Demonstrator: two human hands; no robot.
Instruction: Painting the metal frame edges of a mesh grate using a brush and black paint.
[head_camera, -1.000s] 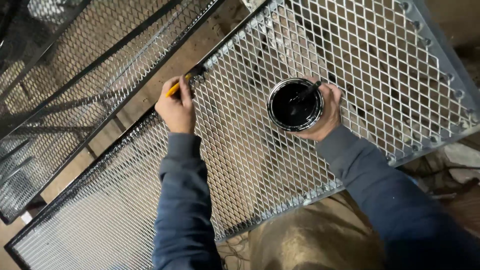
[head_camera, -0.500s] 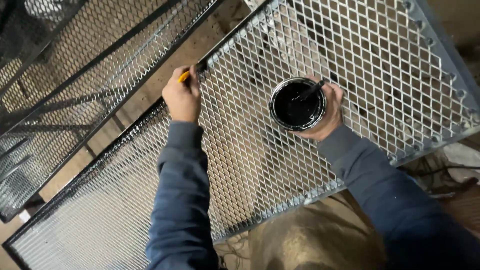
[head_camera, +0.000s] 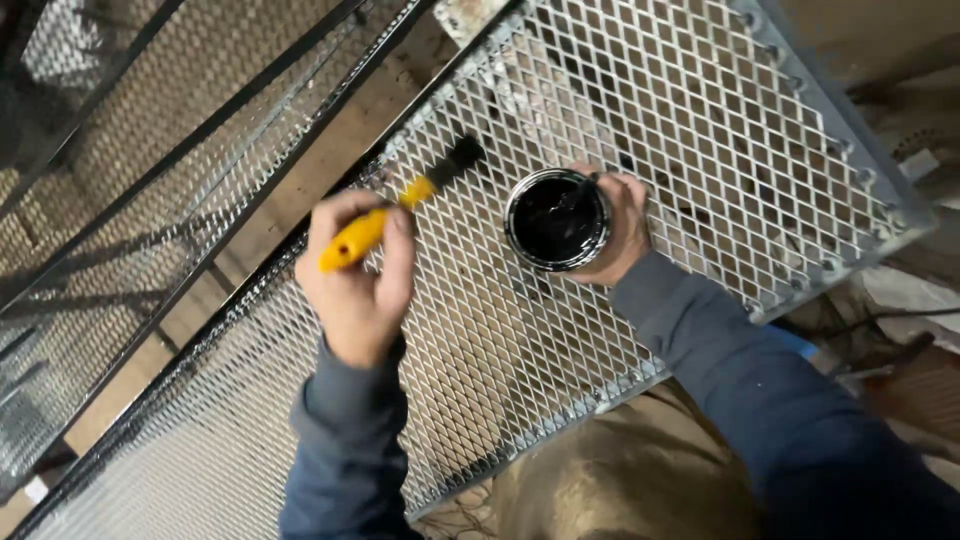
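In the head view, the left hand (head_camera: 358, 285) has its grip clamped on the yellow handle of a paintbrush (head_camera: 400, 205), whose black bristles point toward two o'clock and lie against the silver expanded-metal mesh panel (head_camera: 700, 110). The right hand (head_camera: 620, 225) sits at three o'clock from the brush, its grip wrapped around a round can of black paint (head_camera: 557, 220); the fingers curl over the can's far rim, and the can is held just above or against the mesh, which of the two cannot be told. A dark edge bar (head_camera: 250, 290) of the panel runs from seven o'clock up toward one o'clock, passing under the left hand. At ten o'clock lies a second, darker mesh panel (head_camera: 110, 170), apart from the first. Both arms wear dark blue sleeves (head_camera: 760, 400).
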